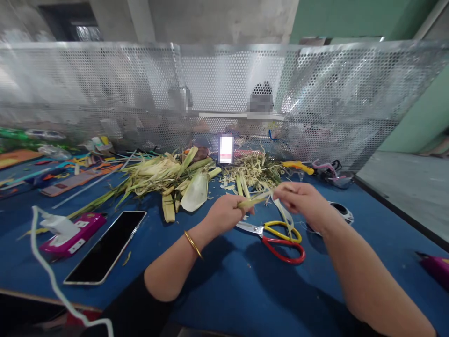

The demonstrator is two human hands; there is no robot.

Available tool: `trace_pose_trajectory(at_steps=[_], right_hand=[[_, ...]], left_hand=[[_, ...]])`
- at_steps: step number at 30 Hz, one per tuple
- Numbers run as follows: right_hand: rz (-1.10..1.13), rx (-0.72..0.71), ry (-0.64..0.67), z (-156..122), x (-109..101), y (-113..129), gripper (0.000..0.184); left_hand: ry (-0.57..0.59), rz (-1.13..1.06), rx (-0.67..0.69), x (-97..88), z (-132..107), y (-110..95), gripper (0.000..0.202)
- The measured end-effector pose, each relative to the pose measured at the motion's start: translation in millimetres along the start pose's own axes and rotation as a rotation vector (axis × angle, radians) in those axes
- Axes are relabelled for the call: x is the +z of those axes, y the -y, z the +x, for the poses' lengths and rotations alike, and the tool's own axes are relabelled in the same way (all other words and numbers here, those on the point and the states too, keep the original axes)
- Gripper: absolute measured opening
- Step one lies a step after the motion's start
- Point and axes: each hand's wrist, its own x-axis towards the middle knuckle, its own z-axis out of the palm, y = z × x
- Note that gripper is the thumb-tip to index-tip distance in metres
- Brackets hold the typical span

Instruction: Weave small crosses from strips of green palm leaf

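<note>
My left hand (226,211), a gold bangle at its wrist, is closed round one end of a pale green plant stalk (255,201). Pinched at the stalk's other end is my right hand (296,199), its fingertips pressed together. From near these fingers a pale strip (285,215) hangs down over the scissors. Those scissors (275,236), with one yellow and one red handle, lie on the blue table (217,285) just below my hands. Beyond my hands sit a heap of leaves and stalks (157,175) and a pile of thin shredded peelings (257,168).
A phone (107,245) and a magenta power strip (73,234) with a white plug and cable lie at left. A white roll (340,213) is beside my right forearm. A yellow-orange tool (298,166) lies at the back. A perforated metal screen (217,75) stands behind the table.
</note>
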Motion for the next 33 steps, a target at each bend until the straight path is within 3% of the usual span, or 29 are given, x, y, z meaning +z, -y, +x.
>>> trace_pose_trajectory(at_steps=[3,4,6,9,11,14,18,23,26,30,33], right_hand=[[0.370,-0.070,-0.464,5,-12,0,0.026],[0.418,-0.071,-0.535,6,-12,0,0.026],[0.393,-0.004,-0.437,5,-6,2,0.028],[0.317,0.089,-0.021,-3,16,6,0.034],[0.345,0.063,0.036,-8,30,7,0.031],[0.431,0.046,-0.059,-8,38,5,0.030],[0.541,0.056,-0.263,-1,29,0,0.030],[0.486,0.028,-0.368,1,24,-1,0.027],[0.457,-0.075,-0.472,1,25,0,0.023],[0.485,-0.283,-0.742,2,25,2,0.015],[0.462,-0.406,-0.821,0,22,7,0.011]], left_hand=[[0.033,-0.387,-0.113,-2.1,-2,-5,0.026],[0.038,-0.492,-0.150,-2.1,-3,-6,0.026],[0.049,-0.642,-0.208,-0.7,-4,-9,0.024],[0.097,-0.733,-0.266,4.7,-5,-9,0.022],[0.142,-0.730,-0.290,9.3,-6,-8,0.023],[0.205,-0.710,-0.268,14.8,-8,-8,0.029],[0.220,-0.675,-0.224,16.5,-10,-10,0.036],[0.269,-0.696,-0.278,15.6,-8,-8,0.033],[0.299,-0.823,-0.346,14.7,-5,-6,0.028],[0.346,-0.955,-0.371,12.6,-4,-5,0.024],[0.354,-1.001,-0.381,10.2,-5,-4,0.023]])
